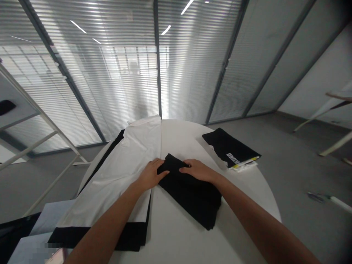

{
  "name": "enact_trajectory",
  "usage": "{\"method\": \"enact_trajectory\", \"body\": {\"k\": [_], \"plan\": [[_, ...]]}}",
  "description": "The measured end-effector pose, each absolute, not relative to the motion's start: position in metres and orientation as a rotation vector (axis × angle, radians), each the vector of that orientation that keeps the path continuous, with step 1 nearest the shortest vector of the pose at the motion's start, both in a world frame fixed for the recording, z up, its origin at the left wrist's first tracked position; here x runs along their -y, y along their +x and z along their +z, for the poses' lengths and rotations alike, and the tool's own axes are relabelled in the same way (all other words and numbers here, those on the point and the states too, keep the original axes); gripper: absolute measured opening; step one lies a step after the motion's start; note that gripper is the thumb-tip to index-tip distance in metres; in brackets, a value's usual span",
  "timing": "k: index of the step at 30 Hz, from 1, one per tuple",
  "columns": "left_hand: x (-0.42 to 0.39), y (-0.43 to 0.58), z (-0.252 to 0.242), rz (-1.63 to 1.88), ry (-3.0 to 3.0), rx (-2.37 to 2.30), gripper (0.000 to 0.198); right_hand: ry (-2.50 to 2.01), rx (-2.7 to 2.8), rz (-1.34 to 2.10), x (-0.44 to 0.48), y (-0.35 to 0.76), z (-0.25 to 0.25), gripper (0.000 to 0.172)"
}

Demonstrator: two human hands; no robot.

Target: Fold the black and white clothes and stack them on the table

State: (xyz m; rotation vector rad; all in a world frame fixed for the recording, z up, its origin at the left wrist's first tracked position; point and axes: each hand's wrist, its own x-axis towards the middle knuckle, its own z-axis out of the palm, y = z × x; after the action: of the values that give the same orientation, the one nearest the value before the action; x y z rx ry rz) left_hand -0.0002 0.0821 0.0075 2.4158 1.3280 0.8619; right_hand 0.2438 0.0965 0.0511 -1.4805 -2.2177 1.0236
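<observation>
A folded black garment (192,196) lies at a slant on the white round table in front of me. My left hand (150,175) grips its upper left edge, thumb on top of the cloth. On the opposite side, my right hand (200,170) has hold of the upper right edge, its thumb also on the fabric. The undersides of the fingers are partly hidden. To the left, a long white garment (118,172) is spread over black cloth (132,234), close beside my left forearm. Which kind of garment the black one is, I cannot tell.
A folded black item with white lettering (220,145) rests at the right of the table (181,132). Light grey cloth (52,216) and a phone-like object (56,256) are at lower left. A white-framed stand (63,137) is left; blinds-covered glass panels (189,73) stand behind.
</observation>
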Motion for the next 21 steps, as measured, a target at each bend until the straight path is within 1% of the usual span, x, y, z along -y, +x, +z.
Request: {"method": "enact_trajectory", "body": {"k": [3,8,10,15,18,21], "plan": [[-0.080,-0.001,0.013,0.841,2.460,-1.401,0.039,-1.424,2.189,1.098,-0.097,0.245,0.049,0.034],[-0.077,-0.008,0.024,0.739,2.492,-1.676,0.054,-1.359,2.158,1.147,-0.094,0.246,0.054,0.035],[-0.078,-0.014,0.025,0.690,2.490,-1.765,0.052,-1.357,2.155,1.152,-0.093,0.246,0.056,0.035],[-0.085,-0.030,0.018,0.593,2.413,-2.059,0.039,-1.357,2.139,1.171,-0.093,0.248,0.059,0.033],[-0.088,-0.038,0.010,0.469,2.356,-2.124,0.039,-1.351,2.122,1.237,-0.092,0.249,0.065,0.032],[-0.089,-0.042,0.006,0.450,2.371,-2.117,0.040,-1.336,2.104,1.261,-0.091,0.252,0.078,0.031]]}}
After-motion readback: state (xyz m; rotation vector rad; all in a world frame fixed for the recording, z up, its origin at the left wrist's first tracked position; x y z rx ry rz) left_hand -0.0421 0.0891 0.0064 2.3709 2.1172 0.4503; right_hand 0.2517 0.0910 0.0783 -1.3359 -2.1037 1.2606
